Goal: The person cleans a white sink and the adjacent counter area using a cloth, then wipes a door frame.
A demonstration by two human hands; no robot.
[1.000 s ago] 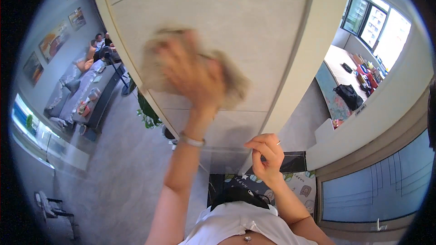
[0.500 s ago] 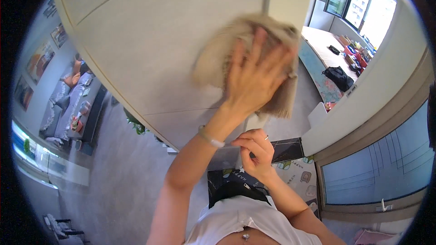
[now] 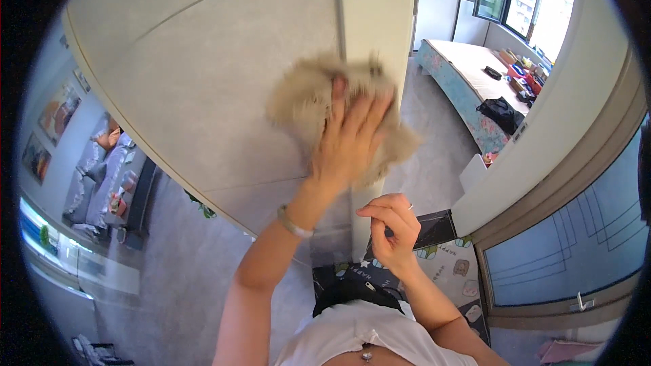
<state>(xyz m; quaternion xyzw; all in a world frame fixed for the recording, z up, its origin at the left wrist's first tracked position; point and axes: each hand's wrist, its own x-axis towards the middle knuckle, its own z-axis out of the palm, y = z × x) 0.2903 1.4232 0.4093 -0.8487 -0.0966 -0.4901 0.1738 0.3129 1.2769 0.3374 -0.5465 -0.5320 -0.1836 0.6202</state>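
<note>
My left hand (image 3: 347, 146) is pressed flat, fingers spread, on a fluffy beige cleaning cloth (image 3: 298, 95), which it holds against the wall. The cloth lies across the groove between the large pale wall panel (image 3: 224, 74) and the cream strip (image 3: 373, 13) at its right. It is smeared by motion, and its middle is hidden behind the hand. Lower down and to the right, my right hand (image 3: 395, 230) hangs in the air before my body, fingers loosely curled, with a ring on one finger and nothing seen in it.
On the right, a doorway shows a bed (image 3: 461, 74) with a black bag (image 3: 500, 115) on it. A door with a blue panel (image 3: 569, 244) stands at the near right. A patterned mat (image 3: 447, 271) lies at my feet. To the left is a grey sofa (image 3: 102, 176).
My view has turned right. My left hand and the cloth have slid lower and rightward along the wall, over the groove. The right hand stays curled in much the same place.
</note>
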